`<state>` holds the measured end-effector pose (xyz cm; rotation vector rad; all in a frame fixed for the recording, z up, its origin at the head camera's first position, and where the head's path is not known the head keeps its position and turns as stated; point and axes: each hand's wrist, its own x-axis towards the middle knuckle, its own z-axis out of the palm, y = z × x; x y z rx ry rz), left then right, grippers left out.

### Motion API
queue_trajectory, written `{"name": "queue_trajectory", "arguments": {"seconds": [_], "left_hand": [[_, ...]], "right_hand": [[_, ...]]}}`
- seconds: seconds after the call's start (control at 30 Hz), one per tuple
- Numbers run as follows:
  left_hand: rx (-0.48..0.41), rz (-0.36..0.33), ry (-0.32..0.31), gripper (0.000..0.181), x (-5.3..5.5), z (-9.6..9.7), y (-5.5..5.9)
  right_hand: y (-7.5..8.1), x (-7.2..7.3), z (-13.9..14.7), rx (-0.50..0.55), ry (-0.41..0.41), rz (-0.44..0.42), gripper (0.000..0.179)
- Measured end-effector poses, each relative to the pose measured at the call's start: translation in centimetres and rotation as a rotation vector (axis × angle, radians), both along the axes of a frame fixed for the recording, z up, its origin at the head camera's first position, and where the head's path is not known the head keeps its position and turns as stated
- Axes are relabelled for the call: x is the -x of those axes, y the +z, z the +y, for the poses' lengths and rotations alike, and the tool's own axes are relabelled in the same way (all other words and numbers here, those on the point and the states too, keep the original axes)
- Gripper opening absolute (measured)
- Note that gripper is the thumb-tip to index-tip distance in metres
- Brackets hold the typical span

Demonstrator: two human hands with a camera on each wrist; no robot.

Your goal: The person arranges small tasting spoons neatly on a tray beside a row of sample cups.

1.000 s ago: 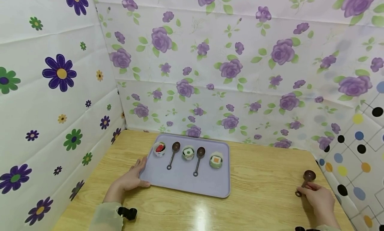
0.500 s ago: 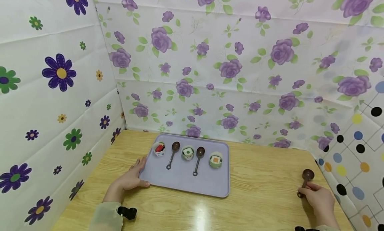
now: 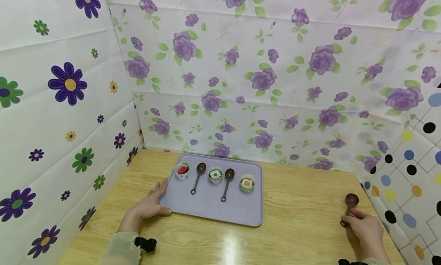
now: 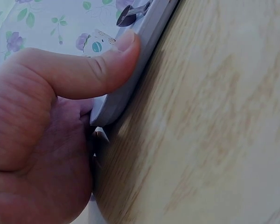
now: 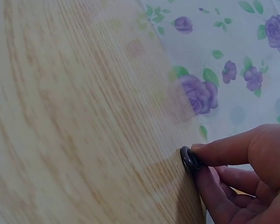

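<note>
My left hand rests at the near left corner of a lilac tray, fingers along its left side. In the left wrist view the thumb lies against the tray rim. At the table's right, my right hand pinches the handle of a dark brown spoon, its round bowl pointing away. The right wrist view shows the spoon's ring end between thumb and fingers, close to the wood. Two similar spoons lie on the tray between small cups.
Three small cups stand on the tray: one with red contents, one with a white piece with a green middle, one with a white piece with an orange square. Patterned cloths border the wooden table.
The spoon in my right hand has turned slightly, its ring end shifting a little right. My left hand and the tray stay in place; the head view has shifted a little.
</note>
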<state>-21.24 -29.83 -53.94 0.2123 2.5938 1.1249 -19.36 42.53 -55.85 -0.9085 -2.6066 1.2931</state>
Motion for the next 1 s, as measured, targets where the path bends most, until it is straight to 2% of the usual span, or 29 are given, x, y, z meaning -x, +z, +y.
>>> {"name": "queue_trajectory", "arguments": {"seconds": [0.33,0.73,1.0], "left_hand": [[-0.007,-0.011,-0.005,0.124,0.09,-0.05,-0.3],[-0.008,-0.006,-0.009,0.124,0.09,-0.2,-0.18],[-0.01,-0.018,-0.005,0.125,0.14,-0.24,-0.14]], "right_hand": [[-0.36,0.04,0.64,0.054,0.006,-0.017,0.062],[-0.11,0.56,0.89,0.039,0.025,-0.043,0.057],[-0.23,0.7,0.71,0.071,-0.01,-0.027,0.058]]}}
